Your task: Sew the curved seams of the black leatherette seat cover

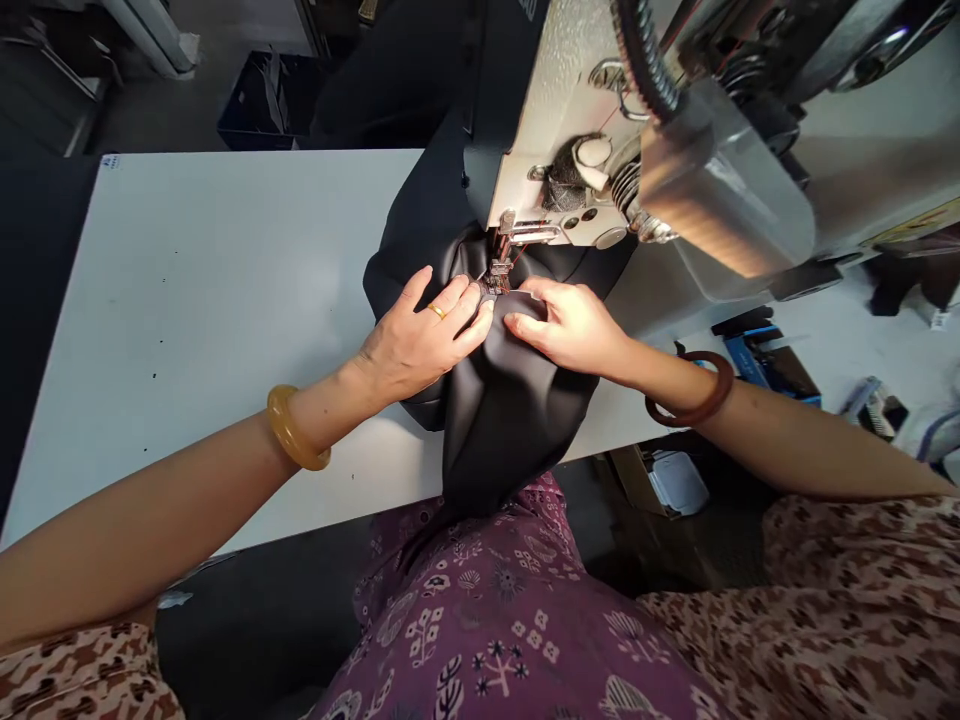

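Note:
A piece of black fabric (502,420) lies under the presser foot (497,272) of a grey sewing machine (600,120) and hangs off the table's front edge onto my lap. My left hand (424,335) lies flat on the fabric just left of the foot, fingers stretched out, a gold ring on one finger. My right hand (570,325) presses the fabric just right of the foot, its fingers curled down onto a fold. The fingertips of both hands nearly meet in front of the needle.
The white table (210,290) spreads out to the left. Blue and black tools (765,355) and small items lie at the right under the machine arm. A dark crate (262,100) stands on the floor behind the table. A box (660,480) sits below the table edge.

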`<state>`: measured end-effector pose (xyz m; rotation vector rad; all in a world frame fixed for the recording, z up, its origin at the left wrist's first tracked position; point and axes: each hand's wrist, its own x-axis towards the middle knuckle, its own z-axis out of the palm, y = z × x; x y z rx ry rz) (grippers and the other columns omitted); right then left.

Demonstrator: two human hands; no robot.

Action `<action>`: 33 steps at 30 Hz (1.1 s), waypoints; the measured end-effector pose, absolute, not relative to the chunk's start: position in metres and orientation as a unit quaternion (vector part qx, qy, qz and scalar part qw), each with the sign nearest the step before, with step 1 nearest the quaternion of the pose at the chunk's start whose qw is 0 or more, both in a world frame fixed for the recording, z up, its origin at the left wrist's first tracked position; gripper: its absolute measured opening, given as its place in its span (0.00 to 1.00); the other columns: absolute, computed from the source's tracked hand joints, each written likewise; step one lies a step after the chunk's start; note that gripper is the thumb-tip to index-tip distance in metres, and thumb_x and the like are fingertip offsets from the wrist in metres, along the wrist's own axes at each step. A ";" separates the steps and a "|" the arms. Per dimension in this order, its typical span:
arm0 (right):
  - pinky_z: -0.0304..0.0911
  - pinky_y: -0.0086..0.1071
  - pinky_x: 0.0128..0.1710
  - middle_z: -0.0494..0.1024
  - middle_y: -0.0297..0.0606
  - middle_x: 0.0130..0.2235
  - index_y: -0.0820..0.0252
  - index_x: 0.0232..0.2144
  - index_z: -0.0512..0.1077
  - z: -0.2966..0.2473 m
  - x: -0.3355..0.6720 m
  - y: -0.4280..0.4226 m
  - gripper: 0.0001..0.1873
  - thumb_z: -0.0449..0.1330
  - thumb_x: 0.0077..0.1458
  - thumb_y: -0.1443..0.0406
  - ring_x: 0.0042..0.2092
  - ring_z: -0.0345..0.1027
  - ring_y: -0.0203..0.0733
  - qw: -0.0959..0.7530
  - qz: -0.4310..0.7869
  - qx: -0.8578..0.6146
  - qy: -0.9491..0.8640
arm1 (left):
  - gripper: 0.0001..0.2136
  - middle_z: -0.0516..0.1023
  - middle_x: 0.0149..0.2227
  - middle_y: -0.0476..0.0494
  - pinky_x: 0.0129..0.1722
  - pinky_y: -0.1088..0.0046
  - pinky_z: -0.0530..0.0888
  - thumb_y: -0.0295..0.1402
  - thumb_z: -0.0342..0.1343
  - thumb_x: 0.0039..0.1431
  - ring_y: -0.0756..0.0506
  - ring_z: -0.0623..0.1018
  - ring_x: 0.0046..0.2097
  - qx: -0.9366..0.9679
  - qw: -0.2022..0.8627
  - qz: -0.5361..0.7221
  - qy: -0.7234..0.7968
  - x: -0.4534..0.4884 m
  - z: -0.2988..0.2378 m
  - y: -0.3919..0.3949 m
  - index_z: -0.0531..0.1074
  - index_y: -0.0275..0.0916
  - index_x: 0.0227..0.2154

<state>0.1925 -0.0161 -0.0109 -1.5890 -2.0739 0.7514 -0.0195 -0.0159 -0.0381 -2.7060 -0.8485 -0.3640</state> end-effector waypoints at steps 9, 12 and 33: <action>0.63 0.35 0.41 0.75 0.40 0.43 0.63 0.46 0.70 -0.017 0.216 0.022 0.21 0.59 0.50 0.61 0.40 0.68 0.42 0.247 0.251 -0.511 -0.784 | 0.21 0.72 0.54 0.31 0.54 0.48 0.68 0.31 0.48 0.57 0.36 0.71 0.56 -0.917 0.220 -0.130 -0.306 -0.008 -0.036 -0.020 0.63 0.35 0.55; 0.65 0.35 0.41 0.75 0.40 0.42 0.63 0.46 0.71 -0.018 0.217 0.035 0.21 0.61 0.48 0.64 0.39 0.68 0.40 0.262 0.308 -0.515 -0.756 | 0.21 0.73 0.54 0.32 0.54 0.49 0.67 0.32 0.48 0.57 0.36 0.71 0.56 -0.913 0.217 -0.118 -0.324 -0.003 -0.035 -0.021 0.63 0.36 0.55; 0.67 0.40 0.43 0.76 0.34 0.34 0.58 0.31 0.74 -0.030 0.217 0.072 0.06 0.64 0.47 0.66 0.38 0.69 0.41 0.239 0.370 -0.508 -0.741 | 0.21 0.75 0.48 0.29 0.45 0.57 0.70 0.33 0.49 0.58 0.35 0.74 0.49 -0.909 0.235 -0.090 -0.331 0.003 -0.026 -0.022 0.66 0.27 0.53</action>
